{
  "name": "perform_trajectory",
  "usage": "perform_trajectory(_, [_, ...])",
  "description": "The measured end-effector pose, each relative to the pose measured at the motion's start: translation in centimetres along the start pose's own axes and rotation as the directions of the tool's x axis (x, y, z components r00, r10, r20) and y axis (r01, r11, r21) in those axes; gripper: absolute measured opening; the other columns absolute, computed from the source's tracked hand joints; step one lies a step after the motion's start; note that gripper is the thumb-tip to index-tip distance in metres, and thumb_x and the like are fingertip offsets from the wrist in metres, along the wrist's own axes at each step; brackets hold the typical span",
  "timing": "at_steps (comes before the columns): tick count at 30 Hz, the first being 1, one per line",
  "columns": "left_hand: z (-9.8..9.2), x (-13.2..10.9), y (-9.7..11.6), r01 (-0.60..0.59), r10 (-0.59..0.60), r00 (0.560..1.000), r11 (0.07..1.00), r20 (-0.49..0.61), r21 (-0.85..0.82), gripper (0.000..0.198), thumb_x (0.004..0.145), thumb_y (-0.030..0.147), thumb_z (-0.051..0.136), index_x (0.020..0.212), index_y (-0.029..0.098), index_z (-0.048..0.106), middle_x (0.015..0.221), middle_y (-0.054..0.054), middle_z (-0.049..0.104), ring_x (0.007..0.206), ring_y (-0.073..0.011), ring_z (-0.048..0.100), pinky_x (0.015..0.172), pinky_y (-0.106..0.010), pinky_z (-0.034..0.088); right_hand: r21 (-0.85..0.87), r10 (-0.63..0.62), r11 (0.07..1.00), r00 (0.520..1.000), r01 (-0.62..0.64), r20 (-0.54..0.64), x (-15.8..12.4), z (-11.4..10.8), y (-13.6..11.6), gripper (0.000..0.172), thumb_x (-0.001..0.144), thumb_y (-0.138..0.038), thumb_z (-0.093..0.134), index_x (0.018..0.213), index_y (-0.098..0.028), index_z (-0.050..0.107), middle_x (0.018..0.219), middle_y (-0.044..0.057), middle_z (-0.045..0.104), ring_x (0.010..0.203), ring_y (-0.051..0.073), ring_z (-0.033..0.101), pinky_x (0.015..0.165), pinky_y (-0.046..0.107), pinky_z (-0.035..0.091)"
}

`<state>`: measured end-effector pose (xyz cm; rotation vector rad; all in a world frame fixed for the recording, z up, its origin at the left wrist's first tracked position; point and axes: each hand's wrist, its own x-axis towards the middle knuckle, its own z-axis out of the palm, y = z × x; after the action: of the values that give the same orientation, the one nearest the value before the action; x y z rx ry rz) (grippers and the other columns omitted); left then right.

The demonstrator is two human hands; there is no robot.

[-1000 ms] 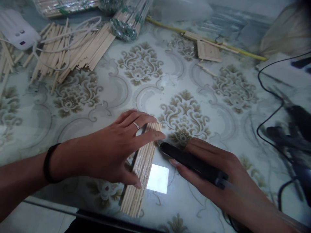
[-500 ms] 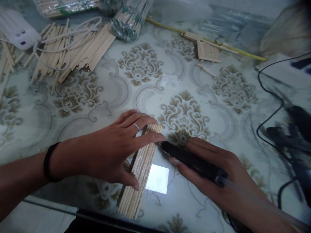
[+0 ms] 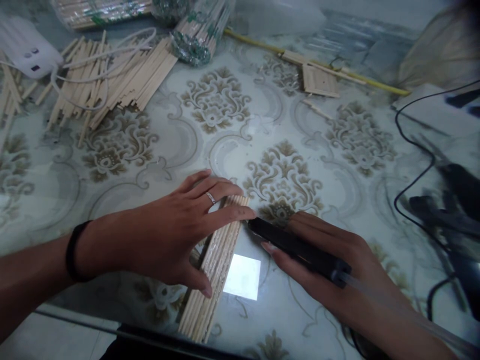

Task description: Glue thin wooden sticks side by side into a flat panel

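A narrow panel of wooden sticks (image 3: pixel 215 270) laid side by side rests on the glass tabletop, with shiny streaks along its surface. Across its upper part lies my left hand (image 3: pixel 187 225), fingers and thumb holding it at both edges; a ring and a black wristband show. My right hand (image 3: pixel 330 255) is wrapped round a black glue gun (image 3: pixel 296 247) with a clear glue stick (image 3: pixel 390 300) coming out of its back end. The gun's tip is at the panel's right edge, beside my left index fingertip, which partly hides it.
Loose wooden sticks (image 3: pixel 131 75) lie at the back left under a white cable and a white power strip (image 3: pixel 30 50). Plastic-wrapped stick bundles (image 3: pixel 202 30) are behind them. A small square stick panel (image 3: pixel 320 81) sits near a yellow rod (image 3: pixel 378 85). Black cords (image 3: pixel 403 192) run down the right side.
The stick panel has slid slightly towards me under my left hand. Both hands and the glue gun stay almost where they were.
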<state>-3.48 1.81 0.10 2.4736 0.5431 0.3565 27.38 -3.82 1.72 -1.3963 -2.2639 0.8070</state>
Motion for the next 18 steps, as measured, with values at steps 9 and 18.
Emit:
perform_trajectory(9, [-0.09, -0.04, 0.07, 0.015, -0.016, 1.0, 0.999, -0.012, -0.045, 0.118, 0.073, 0.06, 0.113, 0.167, 0.018, 0.056, 0.171, -0.029, 0.062, 0.167, -0.05, 0.054, 0.146, -0.078, 0.026, -0.004, 0.028, 1.0, 1.0, -0.028, -0.002, -0.04, 0.04, 0.08, 0.028, 0.113, -0.035, 0.072, 0.085, -0.029, 0.068, 0.072, -0.003, 0.062, 0.064, 0.02, 0.066, 0.059, 0.036, 0.052])
perform_trajectory(18, [0.14, -0.12, -0.09, 0.005, -0.005, 1.0, 0.999, -0.003, -0.035, 0.106, 0.084, 0.058, 0.105, 0.168, 0.017, 0.055, 0.167, -0.026, 0.065, 0.167, -0.047, 0.054, 0.149, -0.075, 0.02, -0.013, 0.028, 0.999, 0.999, -0.029, -0.022, -0.09, -0.03, 0.2, 0.036, 0.114, -0.037, 0.073, 0.08, -0.028, 0.063, 0.071, -0.003, 0.061, 0.063, 0.019, 0.066, 0.059, 0.034, 0.052])
